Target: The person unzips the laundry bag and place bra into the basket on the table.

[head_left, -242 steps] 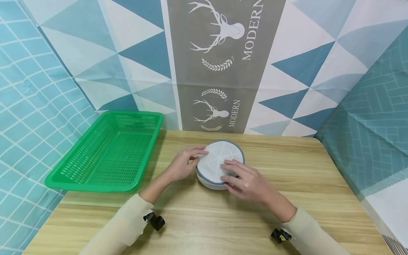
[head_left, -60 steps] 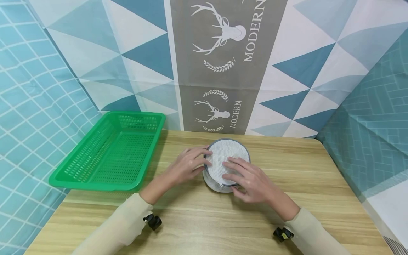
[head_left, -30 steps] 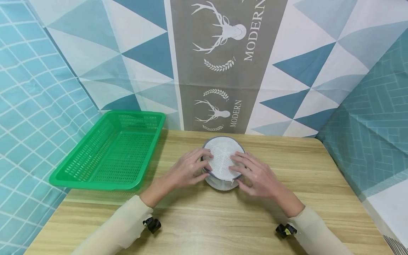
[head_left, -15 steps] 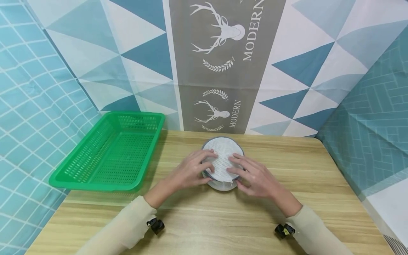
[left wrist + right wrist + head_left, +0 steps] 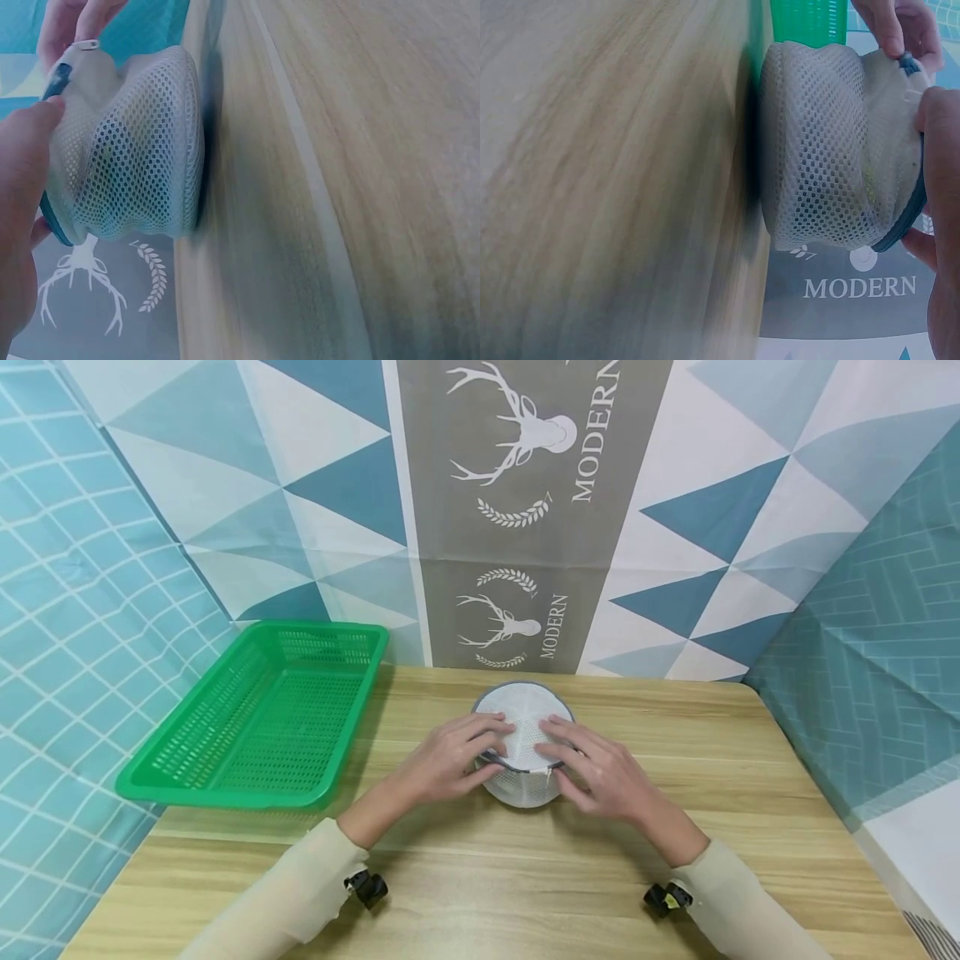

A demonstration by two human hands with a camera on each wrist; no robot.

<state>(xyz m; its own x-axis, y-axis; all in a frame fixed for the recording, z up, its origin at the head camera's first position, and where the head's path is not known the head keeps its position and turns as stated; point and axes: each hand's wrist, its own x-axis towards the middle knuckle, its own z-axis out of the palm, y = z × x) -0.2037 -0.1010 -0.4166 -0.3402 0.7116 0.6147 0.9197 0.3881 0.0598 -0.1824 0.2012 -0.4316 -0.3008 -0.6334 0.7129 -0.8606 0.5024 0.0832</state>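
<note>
A round white mesh laundry bag point(image 5: 522, 789) with a blue-grey rim stands upright on the wooden table point(image 5: 480, 893), near its back edge. In the head view its top panel tilts up towards the back, so the front mesh wall shows below. My left hand point(image 5: 459, 753) holds the rim at the left, fingers over the top and thumb at the front edge. Opposite it, my right hand point(image 5: 600, 768) grips the right side the same way. A small white zip pull point(image 5: 88, 45) shows at the rim in the left wrist view. The bag's inside is hidden.
A green perforated plastic basket point(image 5: 330, 777) stands on the table at the left. Behind the table rises a wall covering point(image 5: 495, 543) with triangles and deer prints. Blue tiled sheets point(image 5: 67, 610) border the sides.
Over these seconds both hands shift along the rim with slight moves of the bag. Its front rim now sits higher than half a second ago, baring more front mesh. The basket stays put.
</note>
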